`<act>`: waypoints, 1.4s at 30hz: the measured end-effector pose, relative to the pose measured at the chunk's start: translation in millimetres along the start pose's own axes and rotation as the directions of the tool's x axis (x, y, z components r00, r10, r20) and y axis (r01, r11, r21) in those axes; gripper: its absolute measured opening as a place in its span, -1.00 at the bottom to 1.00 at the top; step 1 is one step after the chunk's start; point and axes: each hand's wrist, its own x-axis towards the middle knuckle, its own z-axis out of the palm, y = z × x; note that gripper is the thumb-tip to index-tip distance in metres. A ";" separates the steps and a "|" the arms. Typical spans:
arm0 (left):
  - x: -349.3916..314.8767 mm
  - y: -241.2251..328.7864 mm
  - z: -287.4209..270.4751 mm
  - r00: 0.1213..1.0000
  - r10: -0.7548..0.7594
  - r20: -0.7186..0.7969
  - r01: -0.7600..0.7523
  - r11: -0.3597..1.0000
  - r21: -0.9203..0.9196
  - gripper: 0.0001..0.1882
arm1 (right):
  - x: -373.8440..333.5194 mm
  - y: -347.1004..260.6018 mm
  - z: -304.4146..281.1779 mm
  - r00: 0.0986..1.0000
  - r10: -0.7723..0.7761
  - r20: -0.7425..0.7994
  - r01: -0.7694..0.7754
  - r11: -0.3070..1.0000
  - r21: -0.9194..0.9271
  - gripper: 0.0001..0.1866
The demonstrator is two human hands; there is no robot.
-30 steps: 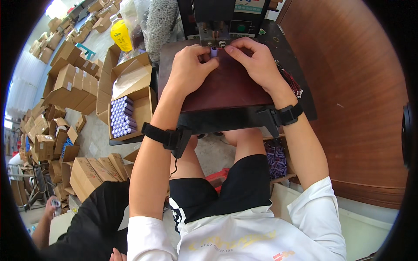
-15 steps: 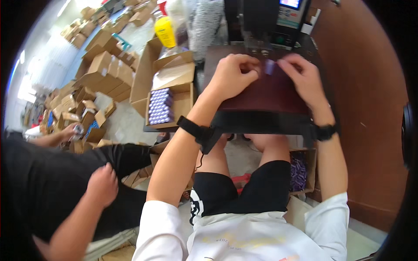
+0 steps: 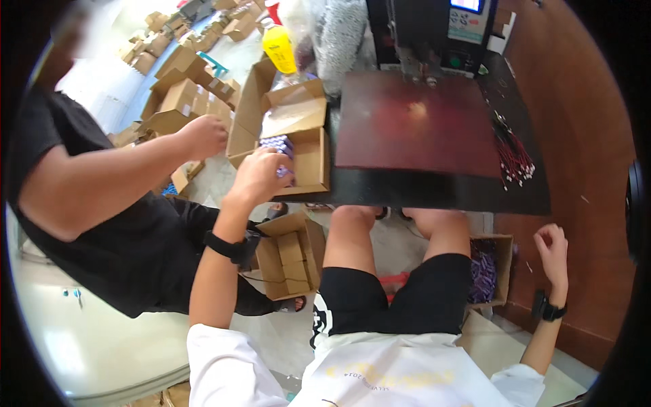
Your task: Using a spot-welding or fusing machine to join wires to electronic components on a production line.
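My left hand [image 3: 261,175] reaches left into an open cardboard box [image 3: 308,159] that holds purple cylinders [image 3: 277,143]. Its fingers curl around a small purple piece at the box's inner edge. A black band sits on that wrist. My right hand [image 3: 553,247] hangs low at my right side with its fingers curled and nothing in them, beside a floor box of purple cylinders [image 3: 483,271]. The dark red work plate [image 3: 420,122] in front of me is bare.
A person in a black shirt [image 3: 102,230] stands close on my left, with a fist [image 3: 203,136] near the same box. A black machine [image 3: 434,34] stands behind the plate, with red wires [image 3: 512,149] to its right. A yellow bottle [image 3: 279,47] and many cartons [image 3: 176,95] lie beyond.
Both my hands have left the red plate. The left went to the box of purple cylinders and the right dropped to my side. The person in black has moved closer.
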 end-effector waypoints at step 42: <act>-53.1 256.3 214.7 0.865 0.475 -0.160 -0.366 0.817 0.446 -0.77 | 24.0 -346.4 90.1 0.621 -0.761 0.189 0.418 0.526 0.741 -0.81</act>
